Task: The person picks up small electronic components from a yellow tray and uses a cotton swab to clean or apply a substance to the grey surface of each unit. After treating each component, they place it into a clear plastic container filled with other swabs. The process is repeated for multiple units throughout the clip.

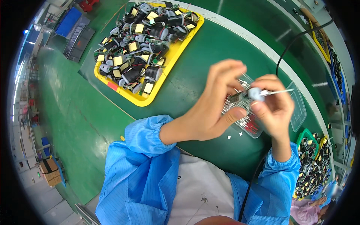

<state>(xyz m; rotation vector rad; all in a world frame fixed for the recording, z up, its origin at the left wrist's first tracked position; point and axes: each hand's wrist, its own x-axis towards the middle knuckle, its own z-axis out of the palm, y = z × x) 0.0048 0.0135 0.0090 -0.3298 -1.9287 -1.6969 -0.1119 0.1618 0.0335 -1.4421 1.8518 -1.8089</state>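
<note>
My right hand [277, 107] is closed on a small black part with a rounded grey end piece [255, 93], gripped between thumb and fingers. A thin pale rod [279, 91] sticks out from it to the right. My left hand [210, 108] is beside the part's dark end, thumb and fingers apart; motion blurs its fingertips. Below both hands lies a clear plastic box [257, 134] of thin metal pins and some red pieces, partly hidden by the hands. A clear lid-like tray [298, 109] is just right of my right hand.
A yellow bin [170, 69] piled with black-and-grey parts stands at the upper left of the green table [168, 108]. More parts fill a container with a green rim [300, 138] at right. Two white squares [229, 137] lie near me. A black cable [285, 52] curves beyond my right hand.
</note>
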